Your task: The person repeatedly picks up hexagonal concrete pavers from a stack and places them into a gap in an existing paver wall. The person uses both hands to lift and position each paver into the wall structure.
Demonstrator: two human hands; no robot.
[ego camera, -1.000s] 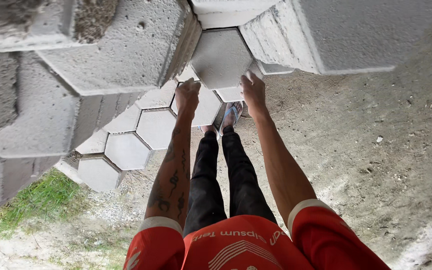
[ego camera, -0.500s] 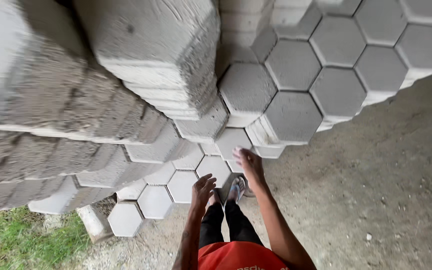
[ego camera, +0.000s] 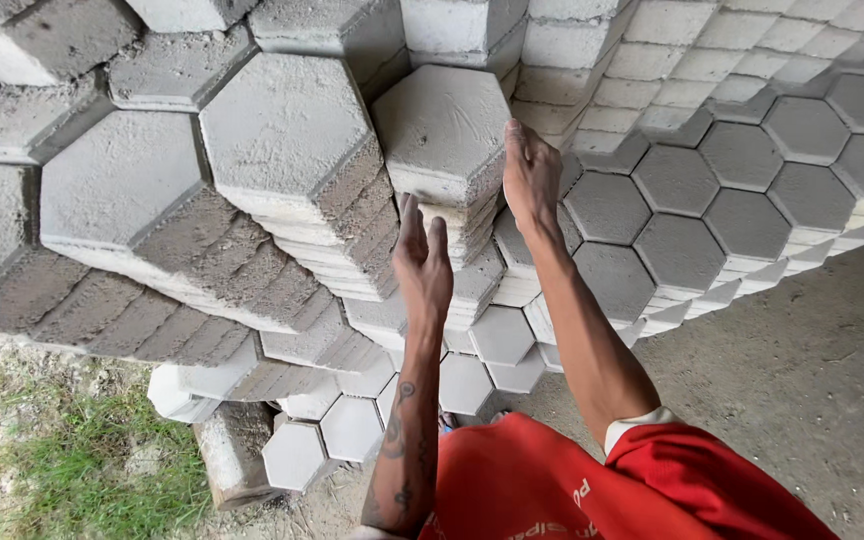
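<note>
Concrete hexagonal paver [ego camera: 442, 130] tops 1 stack, 2 open hands flanking it: right hand [ego camera: 530, 178] touching, left hand [ego camera: 422, 262] near.

No packages, labels, signs or screens in view, only bare unmarked surfaces

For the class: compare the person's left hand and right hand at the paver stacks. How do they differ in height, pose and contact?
The right hand is raised higher, beside the top paver of the middle stack; the left hand is lower, in front of that stack's side. The right hand seems to touch the paver's edge; whether the left touches cannot be told. Both are bare, fingers extended, gripping nothing.
</note>
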